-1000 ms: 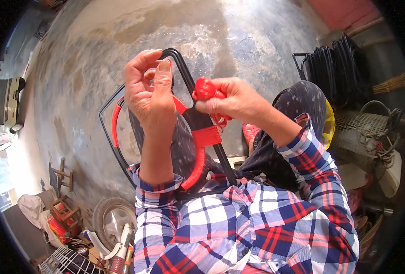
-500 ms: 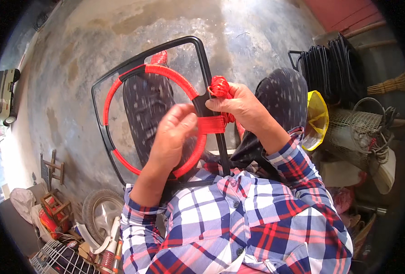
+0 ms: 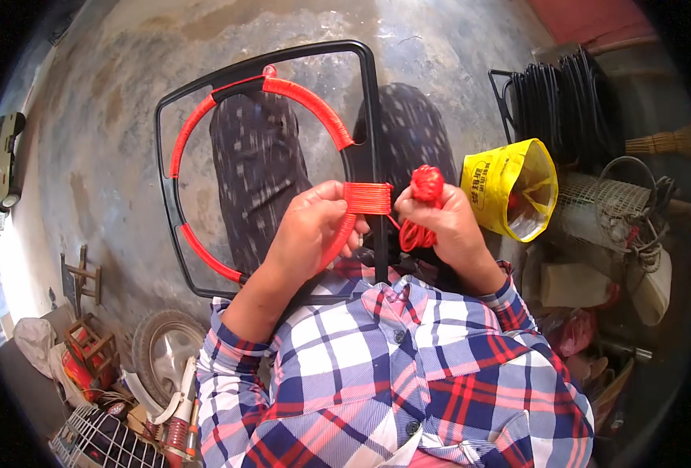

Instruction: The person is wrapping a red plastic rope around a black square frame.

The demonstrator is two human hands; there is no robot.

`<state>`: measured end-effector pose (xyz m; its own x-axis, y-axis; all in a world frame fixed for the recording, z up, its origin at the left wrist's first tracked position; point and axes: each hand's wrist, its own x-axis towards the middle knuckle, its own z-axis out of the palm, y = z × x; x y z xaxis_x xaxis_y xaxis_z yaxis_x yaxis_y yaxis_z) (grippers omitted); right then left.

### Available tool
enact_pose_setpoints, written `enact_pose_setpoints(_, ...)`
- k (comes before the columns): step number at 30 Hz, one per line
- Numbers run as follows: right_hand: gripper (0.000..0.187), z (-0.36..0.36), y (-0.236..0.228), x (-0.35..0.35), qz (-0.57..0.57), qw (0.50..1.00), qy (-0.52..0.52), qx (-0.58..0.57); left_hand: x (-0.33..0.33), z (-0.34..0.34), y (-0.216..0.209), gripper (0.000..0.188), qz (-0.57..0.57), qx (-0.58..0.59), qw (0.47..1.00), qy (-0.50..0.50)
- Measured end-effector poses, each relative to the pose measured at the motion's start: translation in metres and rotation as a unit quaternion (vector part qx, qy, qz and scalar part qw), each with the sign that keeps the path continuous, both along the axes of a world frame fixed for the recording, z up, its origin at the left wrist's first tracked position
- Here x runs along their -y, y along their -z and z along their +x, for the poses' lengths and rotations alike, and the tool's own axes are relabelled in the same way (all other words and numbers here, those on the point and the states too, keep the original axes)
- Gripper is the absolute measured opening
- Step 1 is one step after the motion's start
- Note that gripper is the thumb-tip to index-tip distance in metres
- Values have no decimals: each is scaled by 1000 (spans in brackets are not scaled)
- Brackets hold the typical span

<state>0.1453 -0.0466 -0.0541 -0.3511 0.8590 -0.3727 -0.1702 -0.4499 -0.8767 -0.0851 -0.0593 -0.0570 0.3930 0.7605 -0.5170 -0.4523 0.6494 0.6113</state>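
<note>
Black frame (image 3: 373, 117) with red-wound ring (image 3: 314, 107), in head view: held over trousered legs (image 3: 256, 148). At the frame's right bar, left hand (image 3: 305, 225) curled round the ring beside red band (image 3: 369, 199); just right of the frame, right hand (image 3: 456, 228) fisted around bundled red cord (image 3: 427, 186); farther right, yellow bag (image 3: 490, 187).

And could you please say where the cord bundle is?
In the head view, the cord bundle is right of centre, in the right hand, beside the black frame.
</note>
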Motion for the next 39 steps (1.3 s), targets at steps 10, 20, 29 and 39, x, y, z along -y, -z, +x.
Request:
enact_pose_setpoints(10, 13, -13, 10, 5, -11, 1000, 15, -14, 1, 8, 3, 26, -9, -64, 998, -8)
enact_pose_setpoints(20, 16, -8, 14, 4, -18, 999, -31, 6, 3, 10, 12, 17, -15, -38, 999, -26)
enact_pose_setpoints(29, 16, -17, 11, 7, -22, 1000, 21, -8, 4, 15, 9, 10, 12, -105, 994, -13)
enact_pose_setpoints(39, 18, -10, 17, 3, -9, 1000, -24, 8, 5, 16, 13, 4, 10, -66, 997, -32)
